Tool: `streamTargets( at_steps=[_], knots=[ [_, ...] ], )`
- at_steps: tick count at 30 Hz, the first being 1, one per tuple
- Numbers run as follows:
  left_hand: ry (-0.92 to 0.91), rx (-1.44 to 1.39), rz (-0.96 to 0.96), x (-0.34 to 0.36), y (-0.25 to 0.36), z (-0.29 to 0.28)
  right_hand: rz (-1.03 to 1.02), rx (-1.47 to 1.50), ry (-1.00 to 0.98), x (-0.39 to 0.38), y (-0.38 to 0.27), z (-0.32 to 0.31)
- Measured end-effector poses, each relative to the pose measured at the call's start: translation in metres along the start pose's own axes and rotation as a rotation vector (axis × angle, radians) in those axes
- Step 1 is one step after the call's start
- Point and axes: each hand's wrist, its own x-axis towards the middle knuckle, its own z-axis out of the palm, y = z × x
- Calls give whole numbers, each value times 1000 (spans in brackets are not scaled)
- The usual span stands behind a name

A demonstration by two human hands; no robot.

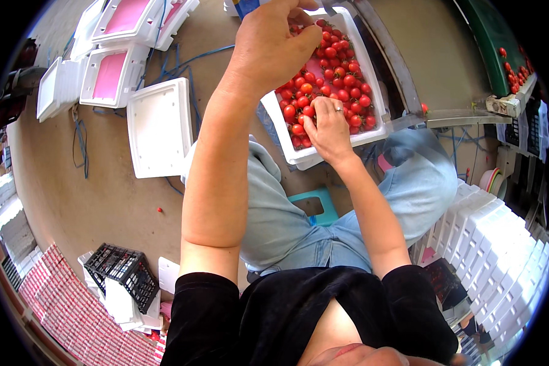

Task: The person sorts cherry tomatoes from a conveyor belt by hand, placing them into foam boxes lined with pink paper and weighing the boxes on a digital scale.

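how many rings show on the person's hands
1: a ring on the right hand, which is among the cherry tomatoes. The left hand is partly out of frame, so another may be hidden.

Glossy red cherry tomatoes [349,80], some topped with green stems, lie heaped in an open, white rectangular box [299,155] before me, slightly right.

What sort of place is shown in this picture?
Probably a produce packing area: small round red tomatoes lie in a white rectangular foam-like box, with stacked white rectangular boxes and a black lattice plastic crate nearby.
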Motion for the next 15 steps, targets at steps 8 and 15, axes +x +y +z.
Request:
streamTargets(
  at_steps=[8,15],
  knots=[
    [-45,123,46,-1,4,1,12,162,-165,16,23,4],
    [-45,164,50,2,-3,1,395,798,157,78,49,-4]
  ],
)
